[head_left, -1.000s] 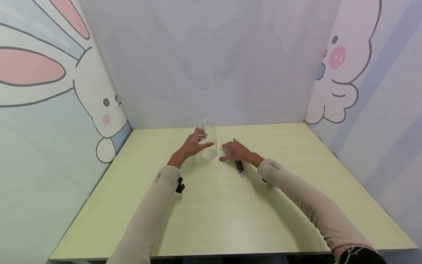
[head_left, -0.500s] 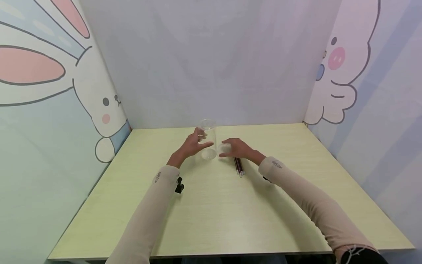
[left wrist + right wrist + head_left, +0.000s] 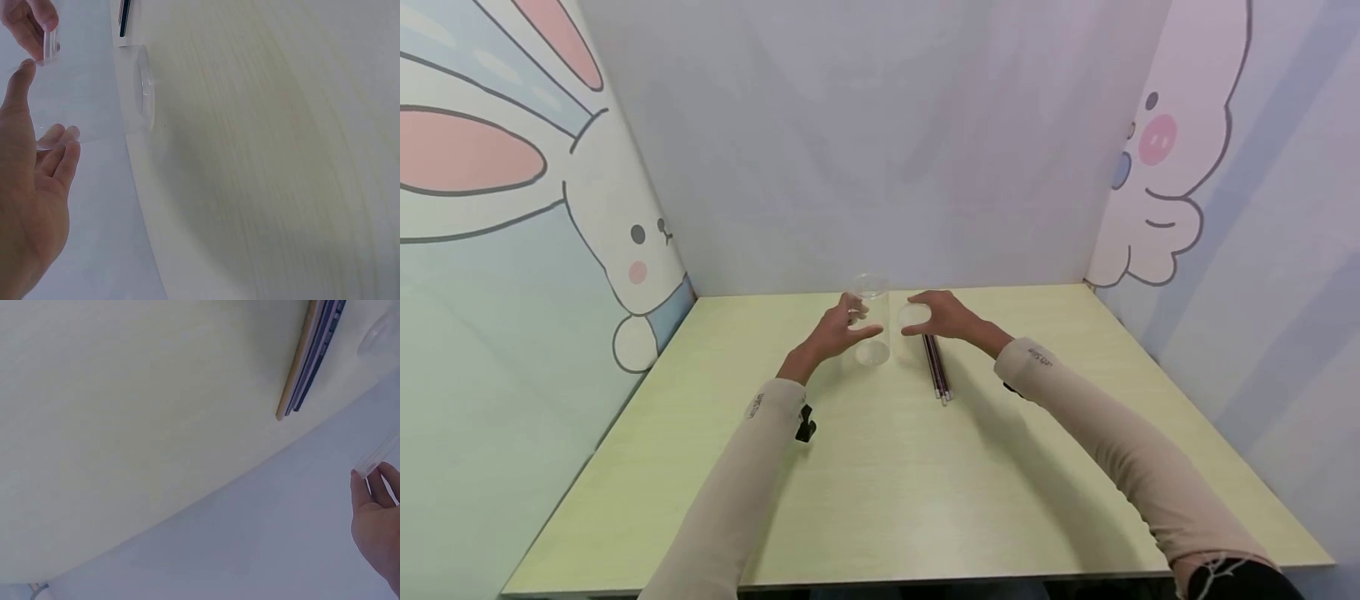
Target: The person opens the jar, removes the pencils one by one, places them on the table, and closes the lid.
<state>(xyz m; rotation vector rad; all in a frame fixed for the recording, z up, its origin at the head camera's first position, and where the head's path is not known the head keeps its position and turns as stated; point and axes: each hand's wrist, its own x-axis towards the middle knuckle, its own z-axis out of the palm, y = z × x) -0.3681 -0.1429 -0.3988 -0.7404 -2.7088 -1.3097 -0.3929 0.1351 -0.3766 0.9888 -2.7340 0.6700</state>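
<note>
A tall clear plastic jar (image 3: 874, 329) stands upright on the table, with its round base (image 3: 145, 87) visible in the left wrist view. My left hand (image 3: 837, 329) holds the jar from the left side, thumb in front and fingers behind. To the right of the jar, my right hand (image 3: 951, 317) grips a round clear lid (image 3: 914, 315) by its edge, thumb and fingers on opposite sides. The lid is held above the table, apart from the jar. In the right wrist view the lid (image 3: 378, 456) appears edge-on at the fingertips.
Several dark pencils (image 3: 937, 371) lie side by side on the pale wooden table (image 3: 880, 500), just below my right hand. A grey wall (image 3: 880, 150) rises behind the table's far edge. Side panels carry cartoon animals, a rabbit (image 3: 617, 242) among them.
My right hand has lifted the lid up from near the tabletop beside the jar, uncovering more of the pencils. The left hand stays in place at the jar.
</note>
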